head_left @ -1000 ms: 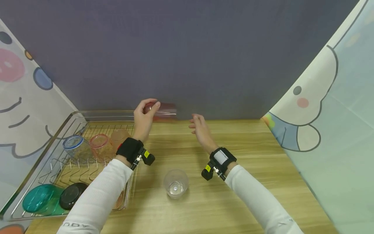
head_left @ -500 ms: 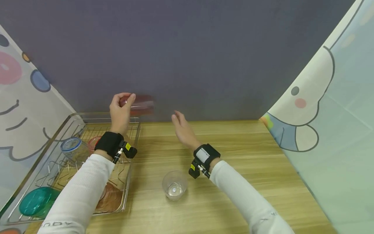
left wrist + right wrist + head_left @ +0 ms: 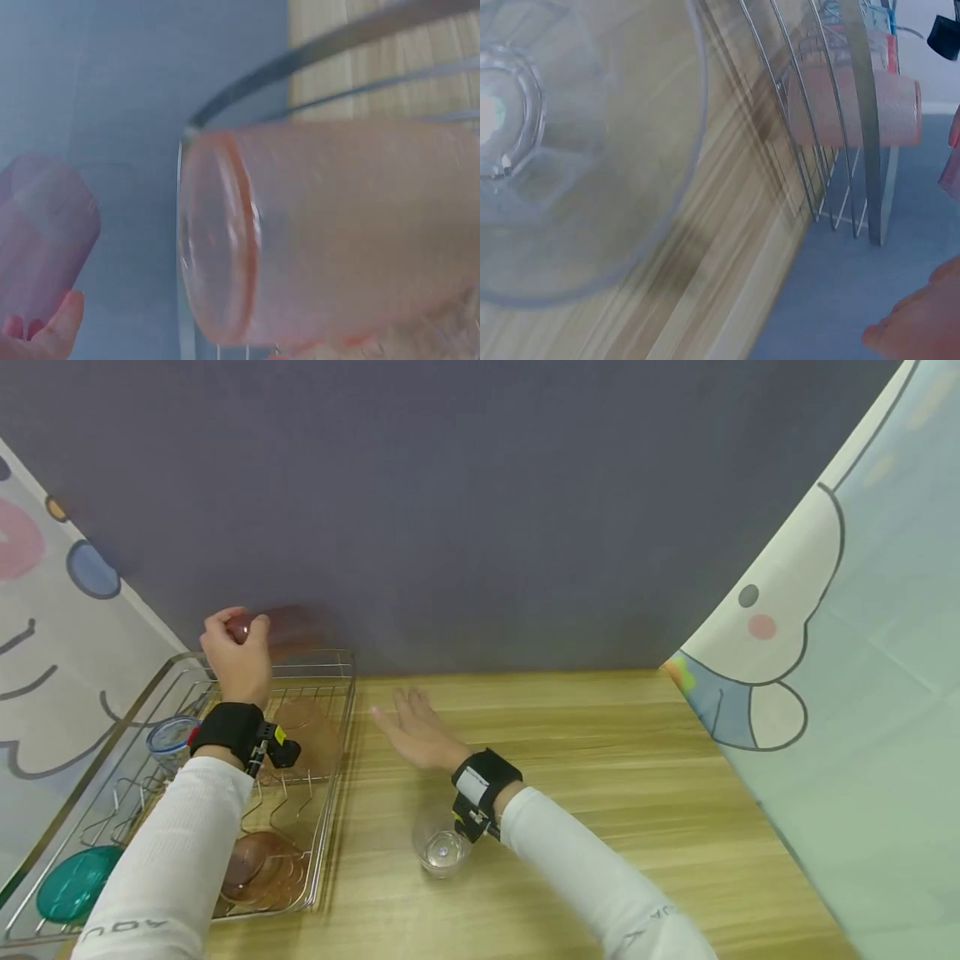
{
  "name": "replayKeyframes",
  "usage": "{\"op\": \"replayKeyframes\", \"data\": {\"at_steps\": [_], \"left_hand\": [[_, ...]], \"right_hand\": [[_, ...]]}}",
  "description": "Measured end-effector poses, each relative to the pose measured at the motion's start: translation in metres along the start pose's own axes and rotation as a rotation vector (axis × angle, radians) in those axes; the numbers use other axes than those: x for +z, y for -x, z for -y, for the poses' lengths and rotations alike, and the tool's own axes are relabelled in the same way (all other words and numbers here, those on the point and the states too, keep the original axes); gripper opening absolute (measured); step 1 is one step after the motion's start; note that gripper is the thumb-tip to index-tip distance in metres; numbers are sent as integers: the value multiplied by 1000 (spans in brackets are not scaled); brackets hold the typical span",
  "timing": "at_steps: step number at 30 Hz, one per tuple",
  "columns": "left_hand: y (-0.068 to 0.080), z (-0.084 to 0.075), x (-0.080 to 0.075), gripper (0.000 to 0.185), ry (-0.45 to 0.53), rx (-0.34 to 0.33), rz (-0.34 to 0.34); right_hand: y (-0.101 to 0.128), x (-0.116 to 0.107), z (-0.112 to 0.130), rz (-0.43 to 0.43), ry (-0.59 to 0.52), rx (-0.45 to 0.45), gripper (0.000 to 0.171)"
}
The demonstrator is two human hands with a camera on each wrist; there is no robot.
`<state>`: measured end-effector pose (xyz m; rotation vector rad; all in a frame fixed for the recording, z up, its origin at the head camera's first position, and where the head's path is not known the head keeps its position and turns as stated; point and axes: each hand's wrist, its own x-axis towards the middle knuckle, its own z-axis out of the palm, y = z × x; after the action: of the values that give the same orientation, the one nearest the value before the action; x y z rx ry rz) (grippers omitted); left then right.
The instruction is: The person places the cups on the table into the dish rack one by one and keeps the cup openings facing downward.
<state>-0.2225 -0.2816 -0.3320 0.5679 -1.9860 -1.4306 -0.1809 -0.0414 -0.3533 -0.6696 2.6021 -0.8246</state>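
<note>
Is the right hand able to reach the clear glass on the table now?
Probably yes: the right hand is open and holds nothing, and the clear glass stands uncovered beside that wrist, on bare table.

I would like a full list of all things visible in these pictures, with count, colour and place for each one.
red cup: 1, translucent red, held above the far end of the rack, blurred.
dish rack: 1, metal wire, left side of the table.
pink cup: 1, frosted pink, lying in the rack.
blue-rimmed cup: 1, clear with blue rim, rack's left side.
brown cup: 1, translucent brown, near end of the rack.
teal cup: 1, teal, near left corner of the rack.
clear cup: 1, clear, on the table under the right wrist.
table: 1, light wood.
left hand: grips the red cup.
right hand: fingers straight, just above or on the table.
</note>
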Motion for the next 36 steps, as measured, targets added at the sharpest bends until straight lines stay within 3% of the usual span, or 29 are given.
{"op": "replayKeyframes", "data": {"at_steps": [4, 12, 23, 26, 32, 36], "left_hand": [[-4, 7, -6, 34, -77, -4, -18], [-7, 24, -14, 25, -124, 33, -1], [-2, 45, -20, 44, -313, 15, 135], [0, 48, -22, 49, -354, -6, 189], [-1, 55, -25, 55, -414, -24, 239], [-3, 60, -26, 64, -490, -27, 299]], "right_hand": [[2, 9, 8, 47, 32, -17, 80], [0, 20, 19, 100, 74, -40, 85], [2, 27, 33, 227, 227, -1, 99], [5, 29, 37, 269, 148, 31, 99], [9, 33, 39, 327, -187, 110, 95], [9, 35, 38, 342, -289, 139, 93]]}}
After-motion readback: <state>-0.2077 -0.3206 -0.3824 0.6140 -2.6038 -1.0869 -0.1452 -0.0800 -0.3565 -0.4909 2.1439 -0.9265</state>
